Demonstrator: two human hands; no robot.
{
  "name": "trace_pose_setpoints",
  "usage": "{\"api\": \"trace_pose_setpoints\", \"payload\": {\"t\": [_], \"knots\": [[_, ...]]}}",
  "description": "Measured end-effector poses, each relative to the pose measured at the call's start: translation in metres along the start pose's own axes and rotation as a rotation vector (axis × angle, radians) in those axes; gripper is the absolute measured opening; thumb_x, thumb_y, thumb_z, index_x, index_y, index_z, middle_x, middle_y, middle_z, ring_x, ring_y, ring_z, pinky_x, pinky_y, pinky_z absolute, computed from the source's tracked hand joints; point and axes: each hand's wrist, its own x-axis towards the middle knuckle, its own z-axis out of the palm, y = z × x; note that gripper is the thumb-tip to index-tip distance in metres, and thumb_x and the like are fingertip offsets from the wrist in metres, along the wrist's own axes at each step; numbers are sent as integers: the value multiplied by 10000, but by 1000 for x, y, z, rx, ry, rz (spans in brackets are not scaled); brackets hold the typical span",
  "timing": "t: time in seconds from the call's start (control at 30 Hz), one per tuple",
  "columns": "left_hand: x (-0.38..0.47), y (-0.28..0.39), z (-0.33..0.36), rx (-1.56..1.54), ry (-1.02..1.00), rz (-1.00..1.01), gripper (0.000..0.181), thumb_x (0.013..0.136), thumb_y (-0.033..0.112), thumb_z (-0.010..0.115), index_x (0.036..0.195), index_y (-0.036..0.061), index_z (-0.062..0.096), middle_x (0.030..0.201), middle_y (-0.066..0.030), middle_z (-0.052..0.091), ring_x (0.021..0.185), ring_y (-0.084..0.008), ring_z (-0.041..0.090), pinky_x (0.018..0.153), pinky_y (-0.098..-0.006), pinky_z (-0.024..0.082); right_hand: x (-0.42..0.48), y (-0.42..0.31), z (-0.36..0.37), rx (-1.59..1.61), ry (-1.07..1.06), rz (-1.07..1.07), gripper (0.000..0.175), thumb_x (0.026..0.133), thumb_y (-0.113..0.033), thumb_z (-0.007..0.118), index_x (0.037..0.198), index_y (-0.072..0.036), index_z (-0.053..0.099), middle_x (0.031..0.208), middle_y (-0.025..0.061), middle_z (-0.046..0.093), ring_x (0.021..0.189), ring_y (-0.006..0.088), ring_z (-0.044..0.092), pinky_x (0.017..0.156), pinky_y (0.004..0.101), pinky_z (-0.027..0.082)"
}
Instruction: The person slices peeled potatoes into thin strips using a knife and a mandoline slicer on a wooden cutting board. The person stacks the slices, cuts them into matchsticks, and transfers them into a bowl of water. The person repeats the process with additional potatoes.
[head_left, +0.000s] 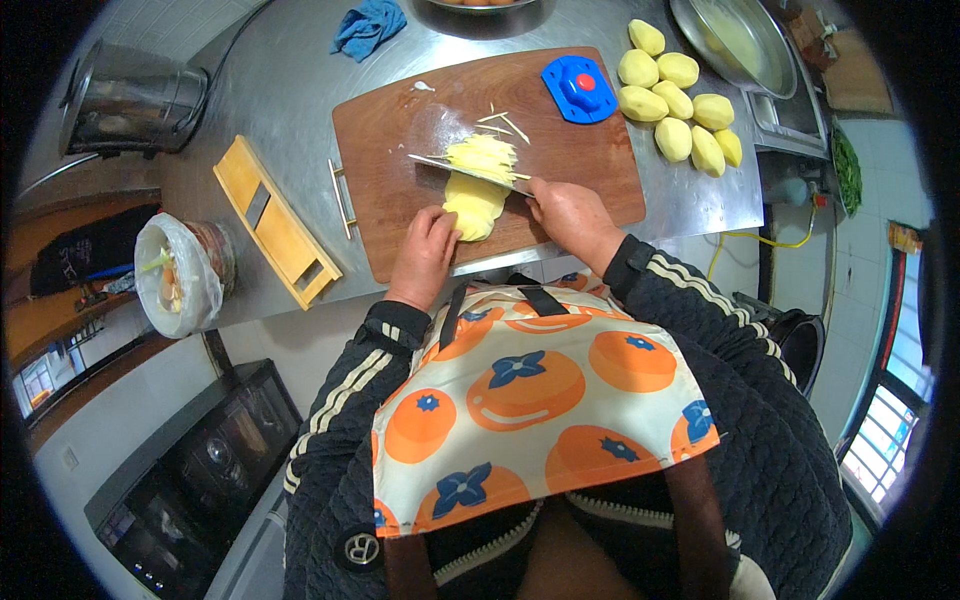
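Observation:
My right hand (574, 217) grips a kitchen knife (474, 173), its handle mostly hidden in my fist. The blade stands across a spread of overlapping peeled potato slices (477, 204) on the wooden cutting board (390, 161). With bent fingertips, my left hand (422, 251) holds down the near left edge of these slices, a short way from the blade. On the blade's far side lies a heap of thin potato shreds (484, 152). A few loose strips are scattered behind the heap. A blue plastic slicer hand guard (579, 89) with a red knob rests at the board's far right.
Several peeled potatoes (673, 99) lie right of the board, near a metal basin (750, 52). Leftward are a wooden mandoline slicer (274, 217) and a bag-lined waste bin (169, 277) at the counter's edge. A blue cloth (367, 28) lies at the back.

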Motion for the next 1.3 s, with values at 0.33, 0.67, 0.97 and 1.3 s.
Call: {"api": "trace_pose_setpoints", "payload": {"t": [0.33,0.67,0.97,1.3], "knots": [[7,4,-7,-19,-45,-18,268,882,3,714,1143,2,654,1181,-160,602,1087,-362,617,919,-414,532,2,0,0,3,25,-27,98,905,-124,603,888,-30,625,782,230,677,769,437,679,678,548,529],[21,15,-15,161,-205,40,341,854,-12,641,1193,28,651,1225,-156,594,1127,-366,579,962,-422,511,12,4,-12,0,-92,-38,222,953,-241,648,955,-18,658,849,231,699,839,443,683,731,550,538],[30,17,-13,272,-197,122,368,846,-4,586,1210,22,636,1298,-169,576,1161,-389,557,991,-435,518,2,3,-22,47,-103,-63,186,955,-202,615,1003,-32,675,877,227,704,861,427,689,749,543,538],[51,29,-24,248,-458,-19,400,859,-41,545,1251,18,593,1367,-183,565,1157,-426,556,1016,-454,494,3,-4,-23,25,-75,-69,131,928,-158,611,965,-42,658,804,228,675,782,433,683,690,526,541]]}}
